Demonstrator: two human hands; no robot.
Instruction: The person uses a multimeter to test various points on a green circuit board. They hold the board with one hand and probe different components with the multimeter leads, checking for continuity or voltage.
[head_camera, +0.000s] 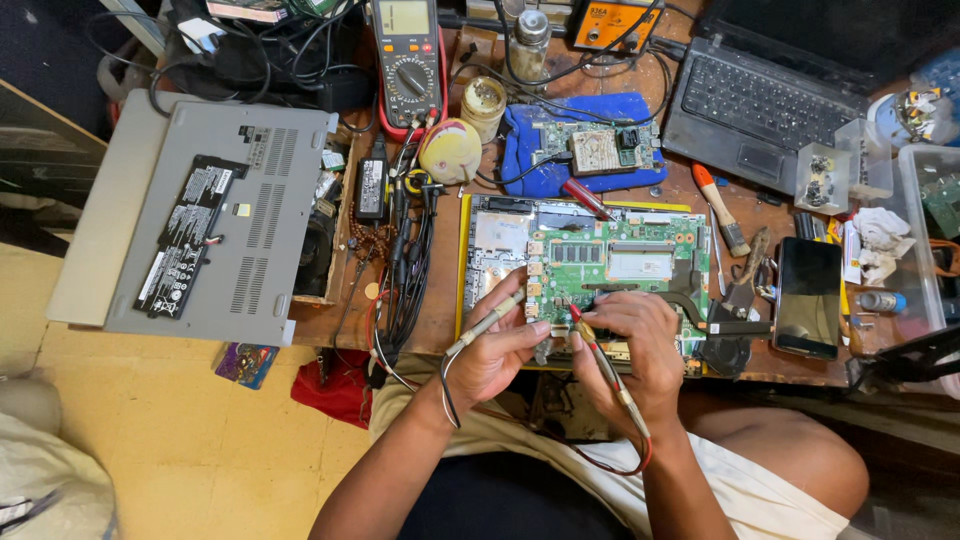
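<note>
The green circuit board (610, 262) is lying flat on the counter (440, 300), just ahead of both hands. The left hand (500, 350) is pinching a grey probe (487, 322) like a pen, so its tip is meeting the board's edge. The right hand (630, 350) is gripping a red probe (600, 355) in the same way. Beyond the left hand, the multimeter (408, 60) is facing the person for reading.

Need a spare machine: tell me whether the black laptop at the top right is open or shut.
Open: the black laptop shows its keyboard and trackpad, with the lid raised behind them.
</note>
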